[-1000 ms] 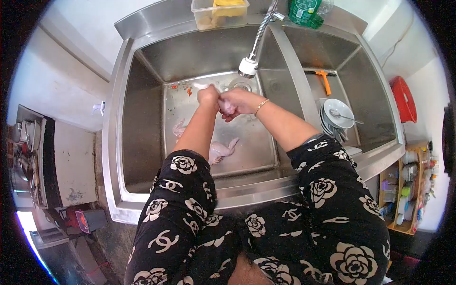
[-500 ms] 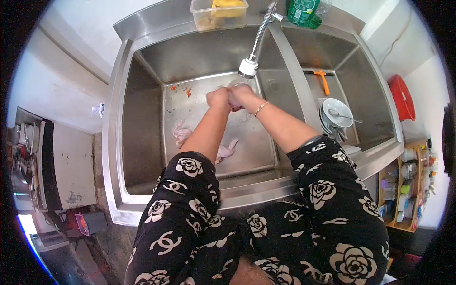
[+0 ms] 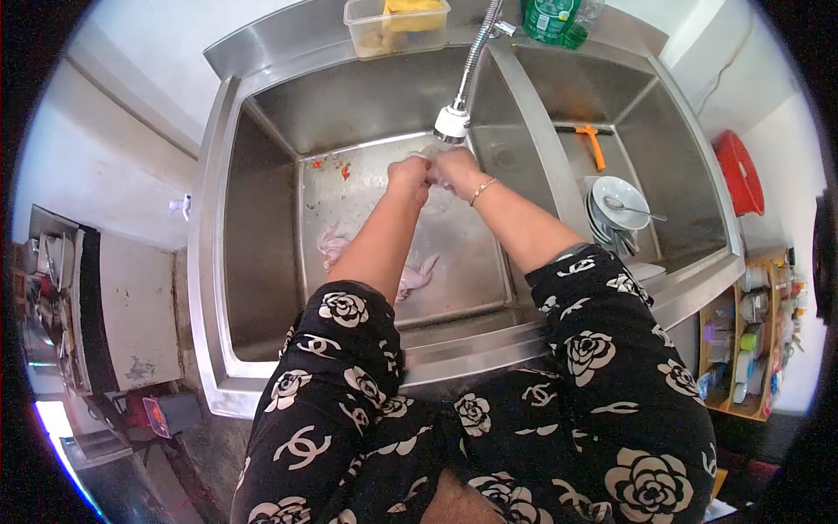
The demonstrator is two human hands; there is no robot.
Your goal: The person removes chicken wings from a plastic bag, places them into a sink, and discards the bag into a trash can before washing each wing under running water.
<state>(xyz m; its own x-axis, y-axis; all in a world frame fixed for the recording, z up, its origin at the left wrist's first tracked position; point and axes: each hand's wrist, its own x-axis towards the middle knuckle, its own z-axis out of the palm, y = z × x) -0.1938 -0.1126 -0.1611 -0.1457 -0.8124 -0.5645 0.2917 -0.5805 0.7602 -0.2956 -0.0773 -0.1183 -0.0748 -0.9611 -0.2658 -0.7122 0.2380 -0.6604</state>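
Both my hands meet under the white tap head (image 3: 451,124) in the left basin of the steel sink (image 3: 445,354). My left hand (image 3: 408,175) is closed, its fingers turned toward the other hand. Beside it my right hand (image 3: 456,168) is closed too, and wet. Whatever lies between them is too hidden to name. Raw chicken pieces (image 3: 417,278) rest on the basin floor near my left forearm, one more (image 3: 331,242) to its left. Small orange-red scraps (image 3: 345,171) lie toward the back left of the basin.
A plastic tub (image 3: 397,39) with yellow contents stands on the back ledge, a green bottle (image 3: 550,19) to its right. The right basin holds stacked bowls (image 3: 621,203) with a spoon and an orange squeegee (image 3: 595,148). A red basin (image 3: 738,173) is at the right.
My hands have shifted slightly and turned against each other below the tap. The view has moved a little. The chicken pieces lie as before.
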